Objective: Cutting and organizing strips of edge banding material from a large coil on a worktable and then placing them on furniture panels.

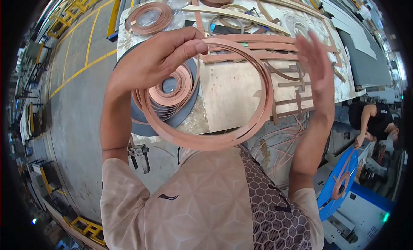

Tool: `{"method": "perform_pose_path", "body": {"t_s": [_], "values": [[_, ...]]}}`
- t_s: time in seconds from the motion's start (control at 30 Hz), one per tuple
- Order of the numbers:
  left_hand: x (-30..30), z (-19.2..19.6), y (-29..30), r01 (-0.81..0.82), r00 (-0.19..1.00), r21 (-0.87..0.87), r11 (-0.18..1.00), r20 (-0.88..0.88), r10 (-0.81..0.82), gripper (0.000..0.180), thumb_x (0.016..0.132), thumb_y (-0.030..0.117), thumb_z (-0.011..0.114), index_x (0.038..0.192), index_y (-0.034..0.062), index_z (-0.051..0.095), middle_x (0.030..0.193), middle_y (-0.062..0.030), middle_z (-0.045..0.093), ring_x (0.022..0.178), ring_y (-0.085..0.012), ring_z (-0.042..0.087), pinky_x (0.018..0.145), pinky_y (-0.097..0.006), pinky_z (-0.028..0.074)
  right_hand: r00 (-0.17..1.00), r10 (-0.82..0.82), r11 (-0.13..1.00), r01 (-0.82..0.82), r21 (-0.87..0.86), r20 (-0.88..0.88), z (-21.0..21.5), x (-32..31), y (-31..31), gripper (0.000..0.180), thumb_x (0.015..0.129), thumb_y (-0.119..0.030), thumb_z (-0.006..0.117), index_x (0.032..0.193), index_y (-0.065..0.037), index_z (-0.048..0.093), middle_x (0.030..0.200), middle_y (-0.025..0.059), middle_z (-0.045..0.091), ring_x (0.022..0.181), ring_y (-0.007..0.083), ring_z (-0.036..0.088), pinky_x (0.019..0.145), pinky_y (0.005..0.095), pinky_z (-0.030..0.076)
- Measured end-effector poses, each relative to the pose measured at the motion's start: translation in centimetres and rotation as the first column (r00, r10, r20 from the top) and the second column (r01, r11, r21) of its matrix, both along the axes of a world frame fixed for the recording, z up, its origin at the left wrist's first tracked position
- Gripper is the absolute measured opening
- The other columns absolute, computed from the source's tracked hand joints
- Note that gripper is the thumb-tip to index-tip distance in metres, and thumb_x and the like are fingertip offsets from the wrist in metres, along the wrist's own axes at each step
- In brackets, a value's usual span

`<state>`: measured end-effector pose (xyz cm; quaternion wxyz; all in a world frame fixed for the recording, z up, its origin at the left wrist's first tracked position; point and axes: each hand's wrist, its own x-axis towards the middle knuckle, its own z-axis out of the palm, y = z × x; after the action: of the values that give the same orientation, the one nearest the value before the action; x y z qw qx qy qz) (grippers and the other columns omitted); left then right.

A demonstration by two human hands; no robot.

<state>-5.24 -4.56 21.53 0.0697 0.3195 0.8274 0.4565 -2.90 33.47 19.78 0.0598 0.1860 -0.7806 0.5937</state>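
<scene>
My left hand is closed at the top of a large loose coil of copper-coloured strip, thumb pressed against the fingers. The ring hangs upright in front of my chest, several turns thick. My right hand is raised to the right of the coil, apart from it, its fingers stretched out and blurred by motion. Behind the held ring, a smaller wound coil of the same strip lies on a dark grey round disc at the table's left corner.
On the worktable lie a wrapped brown coil, flat copper-coloured strips and dark slats. Loose strips tangle below its front edge. At right, a co-worker touches a blue reel. A clamp-like metal part juts out near my left elbow.
</scene>
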Motion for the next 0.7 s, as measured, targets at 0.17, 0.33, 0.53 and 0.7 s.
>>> {"method": "perform_pose_path", "body": {"t_s": [0.17,0.33,0.53,0.7], "values": [[0.6,0.8,2.2,-0.028,0.999,0.029,0.999,0.020,0.027,0.032,0.113,0.030,0.055,0.116,-0.0005,0.066,0.087,-0.0097,0.060,0.081,-0.0176,0.054,0.076,-0.031,0.047,0.958,0.286,0.911,-0.262,0.319,-0.031,3.1,-0.4,-8.1,0.117,0.072,-0.034,0.097,0.167,-0.015,0.032,0.143,0.0172,0.062,0.123,0.0260,0.065,0.108,0.0423,0.050],[-0.2,-9.9,3.9,-0.287,0.955,0.125,0.950,0.108,0.275,0.036,0.112,0.032,0.056,0.117,-0.0017,0.067,0.086,-0.0138,0.064,0.079,-0.0193,0.058,0.077,-0.033,0.050,0.908,0.052,0.965,-0.152,0.212,0.415,-7.3,-1.0,-4.3,0.093,0.087,-0.014,0.085,0.166,-0.015,0.035,0.117,0.0109,0.072,0.091,0.0128,0.066,0.079,0.0288,0.056],[-1.1,-29.8,8.2,-0.440,0.889,0.014,0.898,0.149,0.433,0.040,0.112,0.034,0.051,0.116,-0.0016,0.070,0.099,-0.0193,0.072,0.093,-0.0310,0.070,0.086,-0.041,0.053,0.926,-0.321,0.644,0.366,0.672,-0.197,-27.1,3.5,-2.7,0.091,0.084,-0.019,0.085,0.161,-0.008,0.038,0.134,0.0232,0.059,0.112,0.0361,0.064,0.097,0.0453,0.054],[-1.6,-34.1,8.3,-0.442,0.866,-0.151,0.884,0.187,0.465,0.048,0.111,0.042,0.048,0.115,-0.0008,0.070,0.101,-0.0308,0.071,0.100,-0.0510,0.068,0.088,-0.053,0.053,0.834,-0.551,0.714,0.464,0.525,0.013,-30.0,10.5,-5.3,0.070,0.084,-0.028,0.085,0.140,-0.003,0.050,0.125,0.0243,0.057,0.120,0.0433,0.056,0.101,0.0506,0.048]]}}
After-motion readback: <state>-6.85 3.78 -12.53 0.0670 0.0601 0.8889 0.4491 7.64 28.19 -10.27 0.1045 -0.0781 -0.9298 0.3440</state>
